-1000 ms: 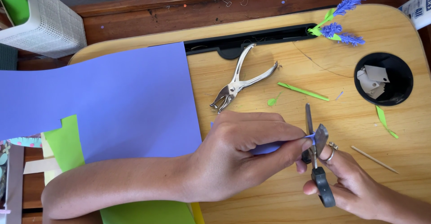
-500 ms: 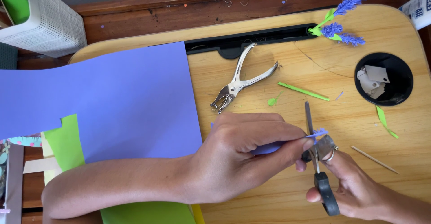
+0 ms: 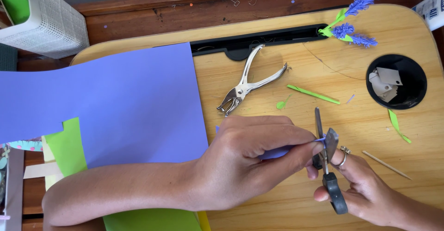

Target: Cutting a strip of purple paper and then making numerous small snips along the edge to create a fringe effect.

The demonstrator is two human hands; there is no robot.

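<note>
Head view shows the left hand (image 3: 245,161) pinching a purple paper strip (image 3: 277,152) at 5 o'clock while the right hand (image 3: 365,189) grips scissors (image 3: 326,157); snip small, fingers back.

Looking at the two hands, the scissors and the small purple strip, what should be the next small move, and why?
Probably close the scissors for one short snip. The right hand holds them with the blades open around the tip of the purple paper strip, which the left hand pinches flat and steady just beside the blades. The left fingers sit very close, so the cut should stay short.
</note>
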